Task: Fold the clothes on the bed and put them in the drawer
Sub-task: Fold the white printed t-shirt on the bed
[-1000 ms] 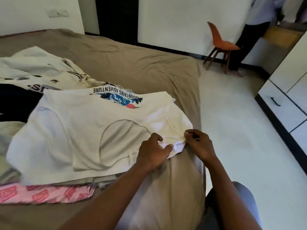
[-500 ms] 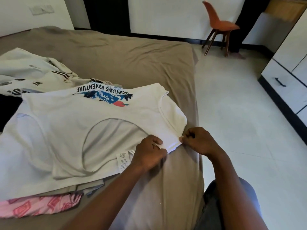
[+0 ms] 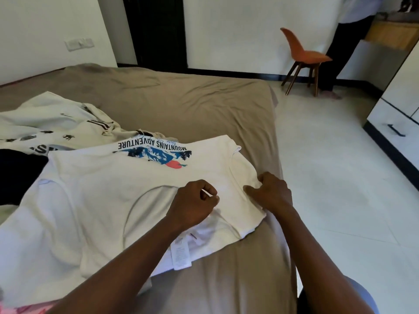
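A white sleeveless shirt (image 3: 95,200) with a blue "Mountains Adventure" print lies flat on the brown bed (image 3: 181,105), its neck end towards me. My left hand (image 3: 195,203) pinches a bit of the white fabric near the neckline. My right hand (image 3: 271,193) grips the shirt's right shoulder strap, which is laid over onto the shirt. A care label (image 3: 180,254) sticks out below my left wrist. The white drawer (image 3: 394,130) with a dark handle stands shut at the right.
A cream printed garment (image 3: 52,123), a black garment (image 3: 15,175) and a pink patterned one (image 3: 20,309) lie at the left of the bed. An orange chair (image 3: 303,57) and a standing person (image 3: 344,41) are by the far wall. White floor lies between bed and drawers.
Both hands moved away from me over the shirt, carrying the near right strap corner inward onto the shirt. The camera tilted up, showing more of the room.
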The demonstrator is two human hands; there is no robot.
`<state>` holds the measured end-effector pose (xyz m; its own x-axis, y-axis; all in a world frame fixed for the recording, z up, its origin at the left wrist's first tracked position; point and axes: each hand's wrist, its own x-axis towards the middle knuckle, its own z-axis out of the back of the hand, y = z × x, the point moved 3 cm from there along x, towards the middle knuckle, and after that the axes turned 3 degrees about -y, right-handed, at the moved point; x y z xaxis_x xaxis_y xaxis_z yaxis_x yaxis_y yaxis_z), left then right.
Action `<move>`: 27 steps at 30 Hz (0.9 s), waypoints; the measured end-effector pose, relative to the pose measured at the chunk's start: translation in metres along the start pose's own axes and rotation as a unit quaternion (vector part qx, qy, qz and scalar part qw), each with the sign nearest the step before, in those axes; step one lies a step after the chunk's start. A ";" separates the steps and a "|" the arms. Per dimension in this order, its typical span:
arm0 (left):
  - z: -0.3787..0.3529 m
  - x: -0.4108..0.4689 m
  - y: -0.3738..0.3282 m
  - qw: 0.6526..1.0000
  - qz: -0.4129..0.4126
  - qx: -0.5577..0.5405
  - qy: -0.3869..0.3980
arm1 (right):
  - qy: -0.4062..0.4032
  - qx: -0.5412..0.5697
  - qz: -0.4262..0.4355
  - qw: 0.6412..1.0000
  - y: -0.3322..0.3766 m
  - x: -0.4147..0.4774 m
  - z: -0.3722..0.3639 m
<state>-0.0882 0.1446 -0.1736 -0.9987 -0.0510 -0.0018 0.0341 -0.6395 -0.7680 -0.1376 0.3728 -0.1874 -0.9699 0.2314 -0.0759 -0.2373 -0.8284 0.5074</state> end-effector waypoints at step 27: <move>-0.005 0.320 0.019 0.921 0.102 0.358 0.110 | 0.245 0.264 -0.054 0.931 -0.017 0.039 0.009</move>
<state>-0.4073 0.1195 -0.1920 -0.9495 -0.1201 -0.2900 0.1598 -0.9802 -0.1172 -0.1711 0.4009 -0.1910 -0.8809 -0.0693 -0.4681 -0.4005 -0.4179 0.8155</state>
